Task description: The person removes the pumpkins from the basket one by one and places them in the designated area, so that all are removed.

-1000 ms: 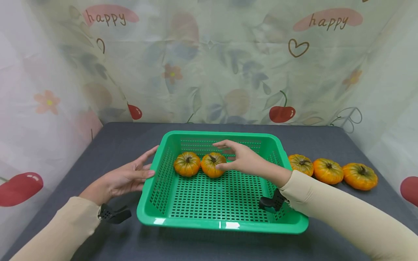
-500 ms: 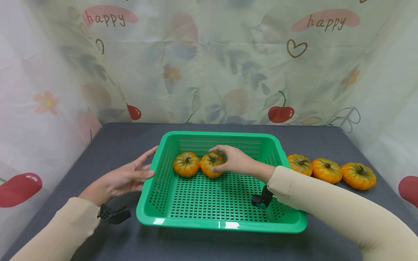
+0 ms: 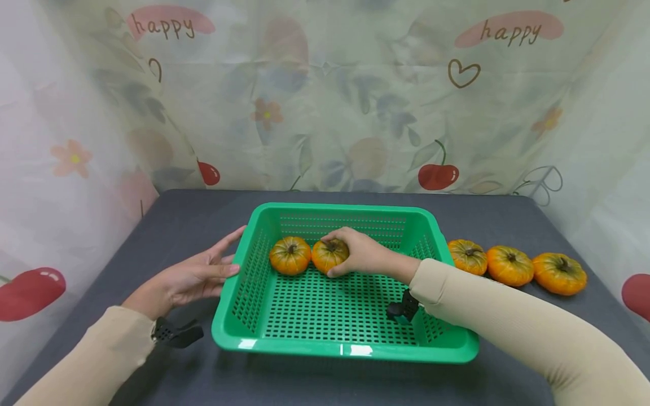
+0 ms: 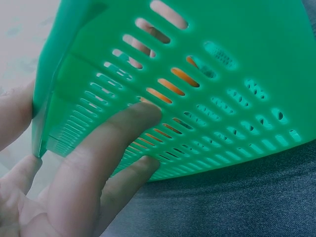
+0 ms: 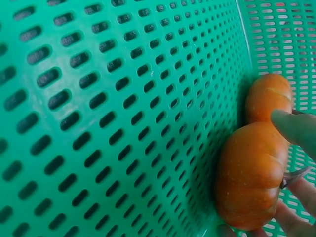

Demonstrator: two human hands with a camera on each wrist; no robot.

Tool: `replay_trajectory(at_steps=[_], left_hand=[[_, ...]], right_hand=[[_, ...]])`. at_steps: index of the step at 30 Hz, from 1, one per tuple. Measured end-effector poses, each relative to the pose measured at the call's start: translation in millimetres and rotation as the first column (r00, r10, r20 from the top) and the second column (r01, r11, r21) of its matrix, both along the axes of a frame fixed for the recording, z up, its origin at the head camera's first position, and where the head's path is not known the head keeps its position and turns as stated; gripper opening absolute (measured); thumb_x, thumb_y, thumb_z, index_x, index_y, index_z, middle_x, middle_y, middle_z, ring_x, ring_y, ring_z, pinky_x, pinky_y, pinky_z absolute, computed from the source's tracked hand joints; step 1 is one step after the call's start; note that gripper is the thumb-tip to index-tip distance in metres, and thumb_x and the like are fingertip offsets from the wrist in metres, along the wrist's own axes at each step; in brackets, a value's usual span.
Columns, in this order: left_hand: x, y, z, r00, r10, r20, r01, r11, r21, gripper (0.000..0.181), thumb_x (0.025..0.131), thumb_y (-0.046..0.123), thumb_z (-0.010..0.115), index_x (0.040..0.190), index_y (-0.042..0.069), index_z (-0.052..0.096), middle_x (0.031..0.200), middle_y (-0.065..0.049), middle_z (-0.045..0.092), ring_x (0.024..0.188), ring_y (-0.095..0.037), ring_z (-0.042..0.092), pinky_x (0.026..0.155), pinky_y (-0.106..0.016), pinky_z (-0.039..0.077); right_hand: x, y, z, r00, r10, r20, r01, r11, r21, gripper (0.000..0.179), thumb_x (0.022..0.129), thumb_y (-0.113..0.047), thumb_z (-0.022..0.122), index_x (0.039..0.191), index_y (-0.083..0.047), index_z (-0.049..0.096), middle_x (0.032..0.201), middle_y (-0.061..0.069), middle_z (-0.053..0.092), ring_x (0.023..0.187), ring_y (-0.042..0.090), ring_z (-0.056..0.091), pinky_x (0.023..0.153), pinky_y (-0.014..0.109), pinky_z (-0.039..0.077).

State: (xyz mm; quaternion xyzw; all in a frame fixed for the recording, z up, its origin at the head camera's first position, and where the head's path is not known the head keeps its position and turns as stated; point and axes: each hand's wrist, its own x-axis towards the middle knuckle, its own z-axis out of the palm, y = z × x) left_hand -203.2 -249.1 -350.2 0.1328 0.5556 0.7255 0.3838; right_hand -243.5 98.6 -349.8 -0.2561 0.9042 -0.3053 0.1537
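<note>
Inside a green perforated plastic basket, two small orange pumpkins sit side by side near the back left. My right hand reaches in from the right and grips the right-hand pumpkin, fingers at its far side and thumb at its near side. In the right wrist view, that pumpkin rests close by the perforated floor, its stem between thumb and fingers. The other pumpkin lies just left of it. My left hand touches the basket's left side, its fingertips against the outer wall and rim.
To the right of the basket, a row of three more pumpkins sits on the dark grey tabletop; my right sleeve passes just in front of them. A patterned curtain stands behind the table and along both sides.
My right hand has moved left and down onto the right-hand pumpkin in the basket, and its fingers have closed round it. My left hand and the basket have stayed in place.
</note>
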Motion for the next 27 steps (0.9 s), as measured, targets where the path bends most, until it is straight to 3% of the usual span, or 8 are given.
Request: replay_trajectory(at_steps=[15, 23, 27], left_hand=[[0.0, 0.7, 1.4, 1.000, -0.002, 0.003, 0.002, 1.000, -0.002, 0.086, 0.102, 0.002, 0.045, 0.152, 0.043, -0.012, 0.161, -0.022, 0.002, 0.116, -0.031, 0.062, 0.094, -0.051, 0.051], [-0.8, 1.3, 0.9, 1.000, 0.000, -0.003, 0.000, 1.000, -0.010, 0.087, 0.101, 0.001, 0.044, 0.152, 0.044, -0.012, 0.161, -0.023, 0.001, 0.117, -0.032, 0.061, 0.095, -0.053, 0.050], [-0.7, 1.7, 0.6, 1.000, 0.000, -0.004, 0.000, 1.000, -0.013, 0.088, 0.101, 0.001, 0.045, 0.152, 0.043, -0.013, 0.161, -0.023, 0.001, 0.117, -0.032, 0.061, 0.095, -0.053, 0.051]], right_hand=[[-9.2, 2, -0.8, 1.000, 0.008, 0.028, -0.008, 1.000, 0.003, 0.066, 0.076, -0.025, 0.084, 0.136, -0.018, 0.055, 0.139, 0.011, 0.043, 0.120, 0.029, 0.048, 0.099, 0.046, 0.048], [-9.9, 2, -2.8, 0.982, 0.102, 0.159, -0.102, 0.995, -0.010, 0.077, 0.078, -0.026, 0.083, 0.144, -0.017, 0.044, 0.133, 0.008, 0.050, 0.108, 0.019, 0.054, 0.086, 0.033, 0.053], [-8.6, 1, -2.4, 0.977, 0.099, 0.189, -0.101, 0.995, -0.001, 0.079, 0.077, -0.027, 0.083, 0.145, -0.020, 0.043, 0.132, 0.005, 0.052, 0.106, 0.017, 0.055, 0.086, 0.032, 0.053]])
